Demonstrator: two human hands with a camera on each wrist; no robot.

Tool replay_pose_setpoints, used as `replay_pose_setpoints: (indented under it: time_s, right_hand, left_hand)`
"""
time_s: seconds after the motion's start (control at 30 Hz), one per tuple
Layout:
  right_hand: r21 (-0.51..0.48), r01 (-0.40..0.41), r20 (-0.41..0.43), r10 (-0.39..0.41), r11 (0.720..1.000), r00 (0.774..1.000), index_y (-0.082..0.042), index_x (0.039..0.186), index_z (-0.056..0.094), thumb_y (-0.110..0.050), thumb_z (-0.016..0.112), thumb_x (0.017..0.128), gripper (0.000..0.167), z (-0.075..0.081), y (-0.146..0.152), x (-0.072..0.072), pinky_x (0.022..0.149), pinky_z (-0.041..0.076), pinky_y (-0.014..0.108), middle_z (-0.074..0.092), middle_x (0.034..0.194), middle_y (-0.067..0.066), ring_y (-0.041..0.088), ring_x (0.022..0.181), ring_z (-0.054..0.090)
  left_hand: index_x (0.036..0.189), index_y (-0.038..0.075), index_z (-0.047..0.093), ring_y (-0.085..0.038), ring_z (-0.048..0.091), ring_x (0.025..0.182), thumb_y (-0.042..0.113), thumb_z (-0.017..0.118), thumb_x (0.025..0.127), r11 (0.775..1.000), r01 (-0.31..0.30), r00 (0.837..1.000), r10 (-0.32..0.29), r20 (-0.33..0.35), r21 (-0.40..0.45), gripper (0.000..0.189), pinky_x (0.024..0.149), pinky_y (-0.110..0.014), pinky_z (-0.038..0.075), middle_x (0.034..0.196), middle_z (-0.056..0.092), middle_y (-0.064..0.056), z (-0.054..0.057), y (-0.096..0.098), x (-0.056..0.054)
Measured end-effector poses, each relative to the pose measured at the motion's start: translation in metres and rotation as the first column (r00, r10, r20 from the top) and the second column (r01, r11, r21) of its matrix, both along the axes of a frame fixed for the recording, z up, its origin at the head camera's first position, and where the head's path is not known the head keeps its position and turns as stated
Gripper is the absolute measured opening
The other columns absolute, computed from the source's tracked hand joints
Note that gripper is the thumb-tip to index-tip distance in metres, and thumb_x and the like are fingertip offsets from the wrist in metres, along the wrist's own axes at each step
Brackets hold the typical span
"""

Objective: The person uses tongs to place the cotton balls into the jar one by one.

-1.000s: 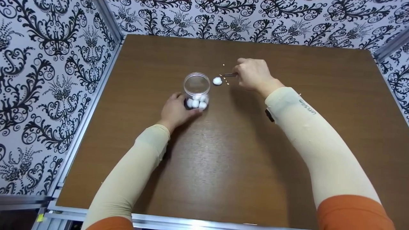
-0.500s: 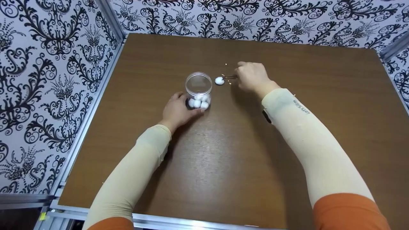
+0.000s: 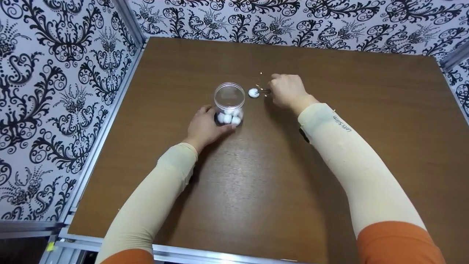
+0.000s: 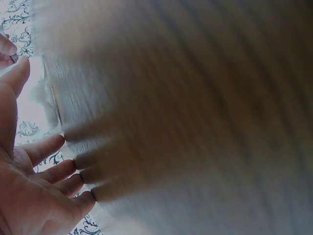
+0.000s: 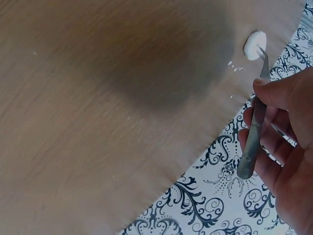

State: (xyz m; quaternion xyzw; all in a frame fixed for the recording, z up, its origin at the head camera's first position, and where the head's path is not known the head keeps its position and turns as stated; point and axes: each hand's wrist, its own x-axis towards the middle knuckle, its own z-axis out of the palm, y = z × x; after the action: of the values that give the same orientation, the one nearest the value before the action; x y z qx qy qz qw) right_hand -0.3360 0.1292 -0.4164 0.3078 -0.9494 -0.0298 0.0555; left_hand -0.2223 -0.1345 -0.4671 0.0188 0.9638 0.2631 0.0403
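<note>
A clear plastic jar [image 3: 229, 96] stands upright with several white cotton balls [image 3: 228, 118] in its lower part. My left hand [image 3: 203, 126] holds the jar near its base, thumb on the near side and fingers on the far left side. In the left wrist view the fingertips reach down to the tabletop, with the jar [image 4: 43, 98] between thumb and index finger. My right hand [image 3: 288, 90] grips metal tweezers [image 5: 255, 125], thumb on top, fingers beneath. Their pointed tips are at a single cotton ball [image 5: 255, 45] on the table, just right of the jar.
Small light crumbs [image 5: 234, 67] lie beside the single cotton ball. The brown wooden table [image 3: 234, 183] has a metal frame along its front and left edges. Black-and-white patterned walls [image 3: 271, 25] rise behind it and at the left.
My right hand has come slightly nearer and lower. The tweezer tips went from beside the loose cotton ball onto it. My left hand still holds the jar.
</note>
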Motion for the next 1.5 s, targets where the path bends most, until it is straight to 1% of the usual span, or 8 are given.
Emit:
replay_pose_setpoints:
  time_s: [0.27,0.47,0.63,0.83,0.97,1.07,1.3,1.5]
  right_hand:
    - [0.007,0.023,-0.061,-0.022,1.000,0.998,-0.002,0.078,0.070,-0.005,0.061,0.076,0.010,-0.001,0.002,0.004,0.057,0.051,0.054,0.062,0.087,0.011,0.036,0.074,0.063]
    - [0.002,0.024,-0.093,-0.024,1.000,0.995,-0.003,0.079,0.071,-0.006,0.061,0.077,0.011,0.004,0.006,0.006,0.055,0.049,0.053,0.061,0.085,0.011,0.035,0.074,0.062]
    - [-0.020,0.018,-0.107,-0.020,1.000,0.994,-0.003,0.078,0.070,-0.005,0.061,0.075,0.010,0.008,0.013,0.010,0.055,0.049,0.054,0.061,0.087,0.011,0.035,0.075,0.062]
    - [-0.037,0.012,-0.111,-0.016,0.999,0.994,-0.005,0.082,0.071,-0.006,0.063,0.075,0.011,0.012,0.022,0.016,0.054,0.048,0.053,0.060,0.086,0.009,0.035,0.075,0.061]
    - [-0.050,-0.002,-0.121,-0.004,0.999,0.993,-0.007,0.085,0.074,-0.006,0.063,0.074,0.016,0.015,0.029,0.021,0.053,0.048,0.052,0.059,0.084,0.008,0.033,0.074,0.061]
    - [-0.062,-0.017,-0.123,0.009,0.998,0.992,-0.007,0.090,0.077,-0.006,0.064,0.075,0.019,0.019,0.033,0.027,0.053,0.048,0.052,0.058,0.084,0.007,0.033,0.074,0.061]
    - [-0.100,-0.025,-0.096,0.016,0.995,0.995,-0.014,0.098,0.079,-0.004,0.067,0.071,0.030,0.031,0.042,0.042,0.054,0.047,0.053,0.056,0.086,0.005,0.032,0.079,0.061]
    - [-0.137,-0.058,-0.145,0.038,0.989,0.989,-0.016,0.098,0.079,-0.003,0.062,0.079,0.029,0.040,0.043,0.050,0.050,0.045,0.050,0.056,0.083,0.003,0.031,0.075,0.062]
  left_hand:
    - [0.147,0.009,0.048,-0.031,0.038,0.138,0.064,0.074,0.079,1.000,0.012,1.000,-0.012,0.010,0.006,0.091,0.109,-0.044,0.035,0.150,0.041,-0.014,0.000,0.003,0.000]
    - [0.147,0.009,0.048,-0.032,0.039,0.137,0.064,0.074,0.079,1.000,0.020,1.000,-0.020,-0.003,0.005,0.091,0.109,-0.045,0.035,0.150,0.041,-0.014,0.000,0.003,0.000]
    - [0.146,0.009,0.050,-0.032,0.039,0.137,0.064,0.074,0.079,1.000,0.016,1.000,-0.016,-0.001,0.008,0.090,0.107,-0.047,0.036,0.150,0.041,-0.014,-0.002,0.003,0.000]
    - [0.146,0.011,0.050,-0.032,0.038,0.138,0.065,0.074,0.078,1.000,0.011,1.000,-0.011,0.005,0.004,0.090,0.108,-0.047,0.035,0.151,0.040,-0.014,-0.004,0.001,-0.001]
    - [0.146,0.011,0.050,-0.033,0.038,0.137,0.063,0.075,0.078,1.000,0.011,1.000,-0.011,-0.003,0.005,0.089,0.108,-0.047,0.035,0.150,0.041,-0.015,-0.004,0.000,-0.001]
    - [0.146,0.011,0.050,-0.033,0.039,0.136,0.063,0.075,0.078,1.000,0.013,1.000,-0.013,-0.007,0.009,0.089,0.107,-0.047,0.036,0.150,0.041,-0.014,-0.004,0.000,-0.001]
    - [0.147,0.012,0.048,-0.032,0.037,0.138,0.064,0.073,0.080,0.999,0.024,1.000,-0.024,0.012,0.034,0.089,0.108,-0.046,0.035,0.151,0.038,-0.013,-0.004,-0.003,0.000]
    - [0.146,0.013,0.050,-0.033,0.040,0.136,0.063,0.074,0.080,0.999,0.022,1.000,-0.022,-0.003,0.036,0.086,0.107,-0.048,0.036,0.150,0.040,-0.014,-0.005,-0.003,-0.001]
